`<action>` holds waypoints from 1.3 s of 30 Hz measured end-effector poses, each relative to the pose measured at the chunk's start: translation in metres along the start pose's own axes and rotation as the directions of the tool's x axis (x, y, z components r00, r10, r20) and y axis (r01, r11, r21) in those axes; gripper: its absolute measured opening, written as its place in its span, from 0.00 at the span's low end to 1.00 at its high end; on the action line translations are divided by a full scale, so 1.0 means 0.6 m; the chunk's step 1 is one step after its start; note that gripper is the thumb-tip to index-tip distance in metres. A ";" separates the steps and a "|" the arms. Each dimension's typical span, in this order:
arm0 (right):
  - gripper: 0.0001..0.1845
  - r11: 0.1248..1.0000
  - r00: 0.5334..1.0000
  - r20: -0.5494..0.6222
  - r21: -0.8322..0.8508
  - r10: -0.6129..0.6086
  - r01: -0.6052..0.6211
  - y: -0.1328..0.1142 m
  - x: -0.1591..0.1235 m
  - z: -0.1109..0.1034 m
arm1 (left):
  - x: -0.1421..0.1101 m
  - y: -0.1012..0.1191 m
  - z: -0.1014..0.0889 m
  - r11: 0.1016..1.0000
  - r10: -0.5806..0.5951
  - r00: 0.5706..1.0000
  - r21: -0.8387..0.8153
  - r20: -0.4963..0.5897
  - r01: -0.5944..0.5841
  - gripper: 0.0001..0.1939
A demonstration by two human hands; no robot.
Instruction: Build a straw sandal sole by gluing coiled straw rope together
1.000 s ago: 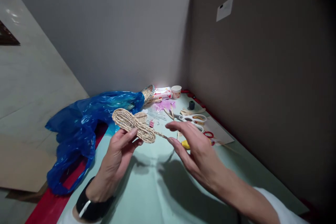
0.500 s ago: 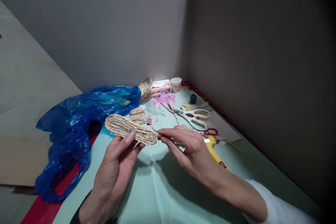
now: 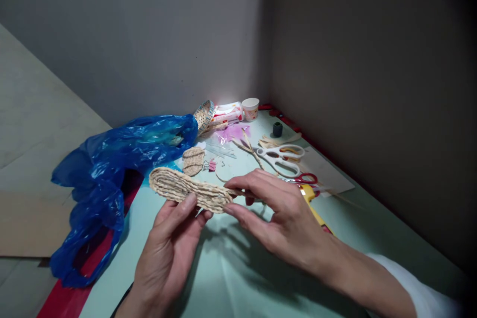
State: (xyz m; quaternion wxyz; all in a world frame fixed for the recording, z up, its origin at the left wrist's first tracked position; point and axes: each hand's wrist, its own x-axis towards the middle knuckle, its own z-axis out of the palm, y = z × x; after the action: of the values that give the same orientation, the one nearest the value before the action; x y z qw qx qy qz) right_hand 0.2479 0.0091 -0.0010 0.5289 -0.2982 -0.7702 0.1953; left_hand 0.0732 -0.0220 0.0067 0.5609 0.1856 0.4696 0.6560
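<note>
A long oval coil of twisted straw rope (image 3: 186, 190) is held over the table, flat face toward me and its right end tilted lower. My left hand (image 3: 173, 241) grips it from below, with the thumb across the front and the fingers behind. At the right end, my right hand (image 3: 276, 206) has its thumb and index finger closed around the coil's edge. A thin straw strand trails behind the right fingers. Just beyond the coil lies a smaller woven straw piece (image 3: 193, 161), beside a pink binder clip (image 3: 211, 166).
White-handled scissors (image 3: 282, 158), red-handled scissors (image 3: 308, 178) and a yellow glue gun (image 3: 313, 203) lie at right. A dark spool (image 3: 277, 129), paper cup (image 3: 250, 109) and small woven basket (image 3: 204, 114) stand farther back. A blue plastic bag (image 3: 122, 154) covers the left edge.
My right thumb has shifted down and onto the coil's right end, opening wider from the index finger. The coil has moved slightly right and down. The view has shifted a little.
</note>
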 end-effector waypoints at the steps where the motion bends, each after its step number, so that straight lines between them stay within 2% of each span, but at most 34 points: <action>1: 0.07 1.000 1.000 0.006 0.008 0.000 0.000 -0.001 -0.001 0.000 | -0.003 -0.003 -0.001 1.000 -0.017 1.000 -0.013 -0.004 0.017 0.14; 4: 0.06 0.997 0.998 0.031 0.059 0.053 -0.055 -0.005 -0.001 -0.002 | -0.011 -0.007 -0.009 0.997 -0.060 0.997 -0.050 -0.042 0.058 0.16; 8: 0.05 0.959 0.966 0.128 0.146 0.227 -0.244 -0.005 0.009 -0.016 | -0.014 0.000 -0.033 0.997 -0.049 0.999 -0.060 -0.010 0.048 0.18; 11: 0.04 0.904 0.909 0.265 0.203 0.320 -0.377 -0.001 0.020 -0.027 | -0.014 0.012 -0.056 0.998 -0.056 0.998 0.034 0.003 0.056 0.22; 13: 0.05 0.888 0.886 0.333 0.217 0.323 -0.406 0.003 0.027 -0.033 | -0.016 0.023 -0.067 0.985 -0.084 0.996 0.156 0.026 0.079 0.22; 16: 0.05 0.894 0.869 0.384 0.193 0.311 -0.405 0.007 0.034 -0.042 | -0.018 0.046 -0.074 0.930 -0.089 0.990 0.366 0.107 0.044 0.19; 19: 0.05 0.887 0.831 0.441 0.145 0.338 -0.438 0.011 0.036 -0.049 | -0.011 0.072 -0.073 0.830 -0.092 0.975 0.556 0.201 -0.036 0.18; 21: 0.05 0.887 0.810 0.472 0.117 0.347 -0.448 0.012 0.036 -0.048 | -0.002 0.083 -0.068 0.694 -0.084 0.962 0.708 0.259 -0.130 0.17; 24: 0.05 0.900 0.816 0.480 0.112 0.322 -0.422 0.013 0.034 -0.044 | 0.009 0.087 -0.051 0.466 -0.096 0.915 0.830 0.392 -0.306 0.14; 26: 0.04 0.915 0.832 0.473 0.119 0.289 -0.385 0.015 0.033 -0.042 | 0.012 0.083 -0.039 0.394 -0.138 0.878 0.839 0.457 -0.375 0.12; 31: 0.06 0.943 0.829 0.525 0.135 0.191 -0.303 0.024 0.032 -0.054 | 0.012 0.070 -0.038 0.297 -0.319 0.792 0.849 0.520 -0.437 0.13; 36: 0.06 0.957 0.847 0.506 0.123 0.166 -0.261 0.028 0.028 -0.060 | 0.020 0.061 -0.057 0.318 -0.281 0.759 0.803 0.588 -0.504 0.13; 39: 0.06 0.963 0.868 0.472 0.125 0.152 -0.237 0.028 0.025 -0.058 | 0.022 0.061 -0.054 0.297 -0.379 0.730 0.822 0.569 -0.487 0.12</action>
State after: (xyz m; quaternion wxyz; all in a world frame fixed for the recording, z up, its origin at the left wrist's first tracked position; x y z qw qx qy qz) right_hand 0.2804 0.0313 0.0118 0.3344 -0.2712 -0.8183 0.3808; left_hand 0.0236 -0.0209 0.0173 0.4398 0.7226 0.5130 0.1459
